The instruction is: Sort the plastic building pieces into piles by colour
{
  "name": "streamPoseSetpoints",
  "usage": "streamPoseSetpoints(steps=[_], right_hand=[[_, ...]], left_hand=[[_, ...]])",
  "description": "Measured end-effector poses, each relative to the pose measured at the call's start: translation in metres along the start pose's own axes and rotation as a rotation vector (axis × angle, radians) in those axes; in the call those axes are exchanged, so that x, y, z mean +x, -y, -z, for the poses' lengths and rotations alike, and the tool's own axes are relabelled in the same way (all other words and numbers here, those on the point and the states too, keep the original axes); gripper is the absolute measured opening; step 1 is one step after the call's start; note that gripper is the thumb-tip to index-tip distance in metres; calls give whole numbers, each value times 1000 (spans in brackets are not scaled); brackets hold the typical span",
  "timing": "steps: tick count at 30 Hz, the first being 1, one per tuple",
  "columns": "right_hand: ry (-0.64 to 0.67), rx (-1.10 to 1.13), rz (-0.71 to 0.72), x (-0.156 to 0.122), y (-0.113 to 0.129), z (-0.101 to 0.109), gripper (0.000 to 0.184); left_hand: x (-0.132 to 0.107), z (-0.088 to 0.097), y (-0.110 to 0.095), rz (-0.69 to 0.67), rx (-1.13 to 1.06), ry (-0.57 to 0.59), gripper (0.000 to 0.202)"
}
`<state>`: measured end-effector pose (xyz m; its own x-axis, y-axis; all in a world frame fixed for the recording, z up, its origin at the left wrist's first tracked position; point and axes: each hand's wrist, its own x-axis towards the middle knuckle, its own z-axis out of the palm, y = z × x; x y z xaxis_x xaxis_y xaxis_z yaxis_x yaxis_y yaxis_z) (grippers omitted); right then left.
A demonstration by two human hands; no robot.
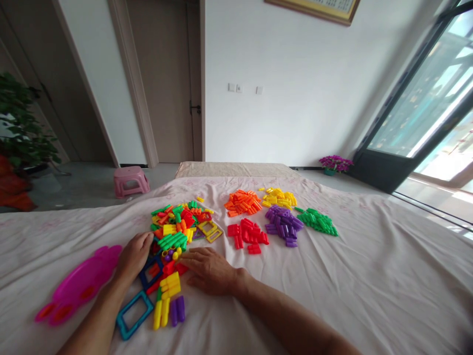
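Note:
A mixed heap of plastic building pieces (173, 222), in green, red, yellow and orange, lies on the cloth before me. My left hand (137, 252) is at the heap's left edge, its fingers curled inward; what they hold, if anything, is hidden. On the other side, my right hand (210, 270) lies low with fingers stretched out, their tips at red pieces (181, 268). Between my hands are green tubes (173, 241) and a dark blue square frame (151, 272). Nearer to me lie a teal frame (135, 315), yellow tubes (161, 313) and purple tubes (178, 310).
Sorted piles of orange (243, 202), yellow (281, 197), red (248, 233), purple (284, 223) and green tubes (318, 220) lie right of the heap. A magenta tray (83, 278) rests at left on the bedsheet (332, 286). A pink stool (131, 181) stands beyond.

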<state>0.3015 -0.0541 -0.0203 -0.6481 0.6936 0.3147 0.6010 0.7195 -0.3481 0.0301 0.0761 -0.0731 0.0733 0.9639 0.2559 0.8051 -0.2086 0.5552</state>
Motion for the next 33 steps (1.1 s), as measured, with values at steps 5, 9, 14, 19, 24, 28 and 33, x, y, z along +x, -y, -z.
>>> streamPoseSetpoints(steps=[5,9,14,19,24,28,33], right_hand=[[-4,-67,-41,2,-1,-9,26],[-31,-85,-34,-1,-2,-10,24],[-48,4,-76,-5,-11,4,22],[-197,163,-322,-11,-35,35,20],[-194,155,-528,-22,-61,74,22],[-161,117,-625,-39,-76,104,29],[-197,3,-664,-50,-80,119,28]], left_hand=[[1,-2,3,-8,1,-5,48],[1,-3,5,-9,6,-7,48],[2,-4,8,-7,21,-8,47],[2,-5,8,-3,31,-9,48],[1,-3,5,2,36,-20,48],[1,-2,3,1,37,-27,48],[2,-2,3,-6,33,-23,49]])
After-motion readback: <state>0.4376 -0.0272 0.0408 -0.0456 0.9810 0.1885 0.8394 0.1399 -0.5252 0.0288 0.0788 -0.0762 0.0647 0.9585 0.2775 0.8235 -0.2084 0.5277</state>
